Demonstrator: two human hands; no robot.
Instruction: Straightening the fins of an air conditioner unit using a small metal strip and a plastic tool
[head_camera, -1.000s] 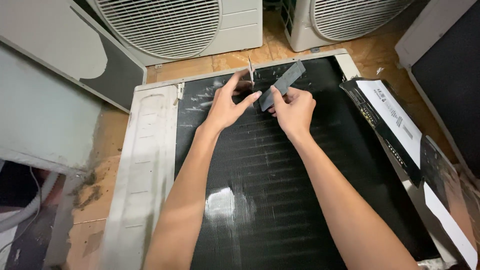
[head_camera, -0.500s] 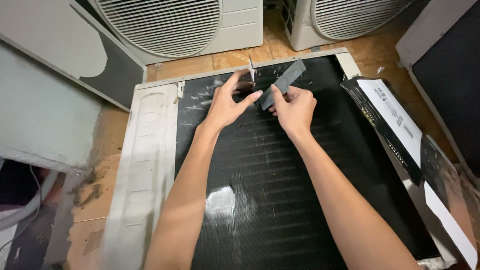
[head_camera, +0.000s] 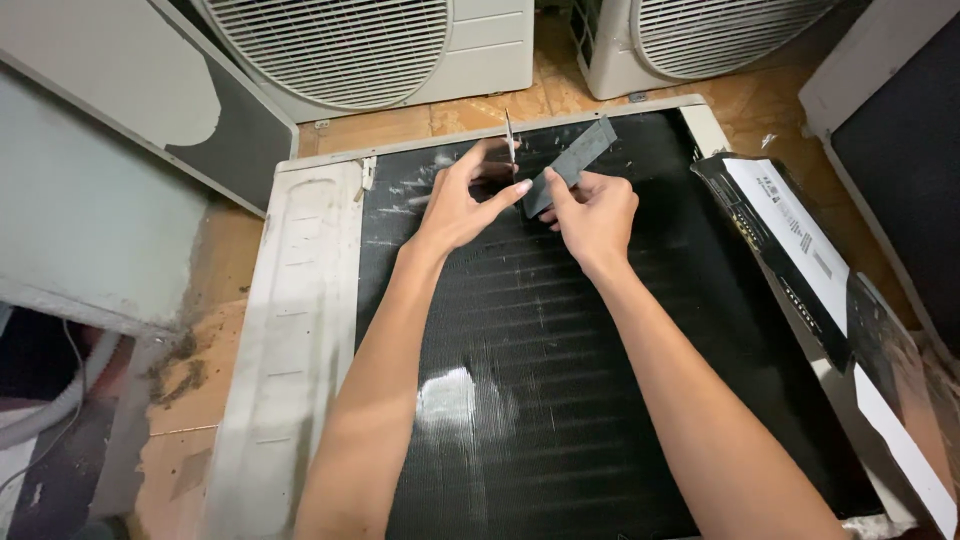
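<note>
Fingers of right hand (head_camera: 597, 215) pinching flat dark grey rectangular strip (head_camera: 570, 167); left hand (head_camera: 462, 198) fingers pressing its seven o'clock end, over black finned coil panel (head_camera: 560, 390).

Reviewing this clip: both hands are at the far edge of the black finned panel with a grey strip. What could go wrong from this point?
1. The left hand sits right beside a thin upright metal blade; a slip could nick a finger.
2. The right hand pinches the grey strip by its lower end only, so it may twist or drop.
3. Both forearms hang low over the black finned panel; leaning could bend more fins.
</note>
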